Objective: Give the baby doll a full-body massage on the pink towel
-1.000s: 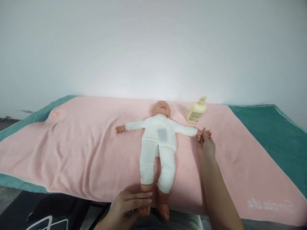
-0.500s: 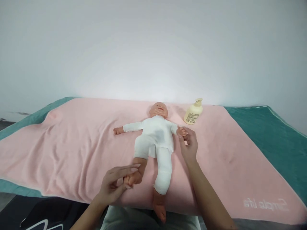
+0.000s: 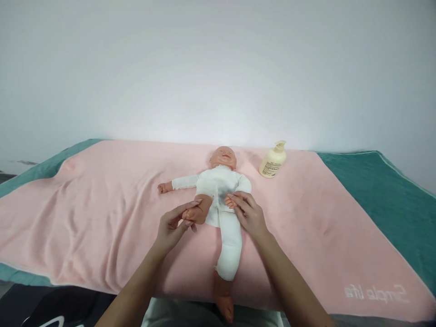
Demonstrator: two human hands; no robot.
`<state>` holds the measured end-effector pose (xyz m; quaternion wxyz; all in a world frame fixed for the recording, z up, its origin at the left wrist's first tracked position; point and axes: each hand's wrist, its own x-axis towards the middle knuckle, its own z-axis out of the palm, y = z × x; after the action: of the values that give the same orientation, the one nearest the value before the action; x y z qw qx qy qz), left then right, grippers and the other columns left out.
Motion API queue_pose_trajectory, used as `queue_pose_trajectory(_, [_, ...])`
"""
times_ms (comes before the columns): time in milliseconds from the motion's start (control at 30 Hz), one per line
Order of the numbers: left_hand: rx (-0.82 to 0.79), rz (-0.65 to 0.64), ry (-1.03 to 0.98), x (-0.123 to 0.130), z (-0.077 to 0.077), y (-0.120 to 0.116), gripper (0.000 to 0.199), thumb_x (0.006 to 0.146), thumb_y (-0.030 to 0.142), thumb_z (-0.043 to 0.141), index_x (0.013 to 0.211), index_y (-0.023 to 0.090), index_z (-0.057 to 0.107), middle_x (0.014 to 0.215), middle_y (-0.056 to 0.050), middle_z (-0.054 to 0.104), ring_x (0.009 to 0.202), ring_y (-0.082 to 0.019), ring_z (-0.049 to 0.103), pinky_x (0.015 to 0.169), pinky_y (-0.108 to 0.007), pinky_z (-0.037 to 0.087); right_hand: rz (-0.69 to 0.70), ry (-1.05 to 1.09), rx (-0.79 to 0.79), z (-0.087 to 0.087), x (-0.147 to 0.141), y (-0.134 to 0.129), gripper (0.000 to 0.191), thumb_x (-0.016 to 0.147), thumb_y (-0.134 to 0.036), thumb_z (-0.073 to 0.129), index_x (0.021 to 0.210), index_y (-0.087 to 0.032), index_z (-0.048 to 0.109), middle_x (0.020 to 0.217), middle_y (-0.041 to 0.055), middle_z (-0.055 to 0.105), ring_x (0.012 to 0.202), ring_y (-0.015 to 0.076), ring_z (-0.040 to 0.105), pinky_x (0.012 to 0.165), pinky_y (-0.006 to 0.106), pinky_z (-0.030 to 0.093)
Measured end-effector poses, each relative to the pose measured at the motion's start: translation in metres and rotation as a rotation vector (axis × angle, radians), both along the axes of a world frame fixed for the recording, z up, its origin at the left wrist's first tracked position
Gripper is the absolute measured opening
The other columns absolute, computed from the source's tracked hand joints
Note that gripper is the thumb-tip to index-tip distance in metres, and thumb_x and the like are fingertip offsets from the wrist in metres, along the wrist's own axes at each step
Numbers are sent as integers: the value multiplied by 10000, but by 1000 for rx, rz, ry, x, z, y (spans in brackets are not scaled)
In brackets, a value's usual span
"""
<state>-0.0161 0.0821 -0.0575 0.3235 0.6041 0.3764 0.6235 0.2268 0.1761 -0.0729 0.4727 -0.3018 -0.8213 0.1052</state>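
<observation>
A baby doll (image 3: pixel 221 181) with a white cloth body lies on its back, head toward the wall. My left hand (image 3: pixel 173 225) is closed around the doll's foot (image 3: pixel 195 214), with that leg bent up toward the belly. The doll's hand (image 3: pixel 230 201) is pinched in the fingers of my right hand (image 3: pixel 250 213), its arm bent across the front of the body. The doll's other leg (image 3: pixel 230 250) is stretched toward me, its foot (image 3: pixel 225 308) over the near edge. Its other arm (image 3: pixel 184 182) lies out to the left, untouched.
A pale yellow pump bottle (image 3: pixel 272 161) stands beyond the doll, to the right of its head. Under everything lies a pink blanket (image 3: pixel 323 227), wrinkled on the left, over a green cover (image 3: pixel 381 181). A white wall (image 3: pixel 218 68) rises behind.
My left hand has pushed the doll's foot up and away from me, bending the leg. My right hand has brought the doll's hand leftward and down, from the side onto the belly.
</observation>
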Motion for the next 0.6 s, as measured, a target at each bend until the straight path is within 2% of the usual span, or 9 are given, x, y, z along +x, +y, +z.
queue_pose_trajectory(133, [-4, -2, 23, -3, -4, -13, 333, 871, 273, 630, 1187, 170, 644, 1205, -148, 658, 778, -211, 705, 487, -239, 567, -119, 257, -139, 2, 7, 4, 285, 900, -251, 556, 1176, -262, 627, 1141, 86, 590, 940, 191, 622, 668, 291, 556])
queue_pose_trajectory(200, [6, -17, 69, -6, -5, -26, 339, 860, 253, 647, 1192, 184, 648, 1196, -141, 666, 946, -261, 694, 601, -278, 604, -216, 420, -250, 4, 13, 8, 314, 876, -294, 601, 1186, -240, 602, 1146, 80, 600, 812, 153, 617, 622, 267, 531])
queue_pose_trajectory(267, [-4, -53, 135, -9, -6, -40, 328, 849, 226, 664, 1175, 204, 663, 1172, -125, 681, 1068, -280, 655, 778, -340, 602, -297, 581, -362, 7, 20, 12, 366, 861, -334, 626, 1208, -237, 566, 1182, 66, 597, 700, 103, 590, 605, 243, 512])
queue_pose_trajectory(300, [-16, -89, 173, -10, -7, -47, 318, 848, 217, 666, 1166, 213, 671, 1154, -118, 690, 1090, -279, 646, 850, -367, 581, -335, 655, -403, 7, 24, 15, 383, 855, -353, 633, 1212, -237, 555, 1206, 61, 588, 669, 85, 578, 596, 230, 505])
queue_pose_trajectory(367, [-47, -204, 242, -10, -9, -60, 314, 858, 212, 654, 1171, 223, 673, 1121, -113, 705, 1072, -269, 657, 899, -387, 558, -416, 787, -454, 8, 34, 21, 408, 829, -394, 658, 1187, -228, 557, 1225, 56, 573, 670, 75, 576, 573, 207, 493])
queue_pose_trajectory(467, [-110, -348, 290, -6, -17, -79, 318, 879, 211, 622, 1193, 234, 665, 1152, -122, 690, 1067, -264, 660, 888, -376, 563, -487, 989, -595, 6, 49, 32, 430, 752, -445, 727, 1071, -193, 589, 1027, 28, 625, 651, 75, 567, 539, 179, 482])
queue_pose_trajectory(533, [-131, -386, 301, -1, -24, -89, 326, 898, 183, 583, 1209, 252, 653, 1200, -117, 666, 1099, -256, 643, 886, -363, 563, -455, 1133, -737, 3, 59, 39, 391, 708, -435, 770, 943, -172, 601, 804, -13, 614, 582, 61, 531, 501, 153, 461])
queue_pose_trajectory(600, [-115, -403, 325, 6, -33, -97, 373, 907, 142, 552, 1247, 276, 621, 1221, -105, 656, 1107, -241, 639, 884, -350, 563, -393, 1241, -838, -1, 66, 44, 345, 683, -387, 801, 842, -163, 592, 663, -44, 559, 528, 48, 490, 453, 129, 426])
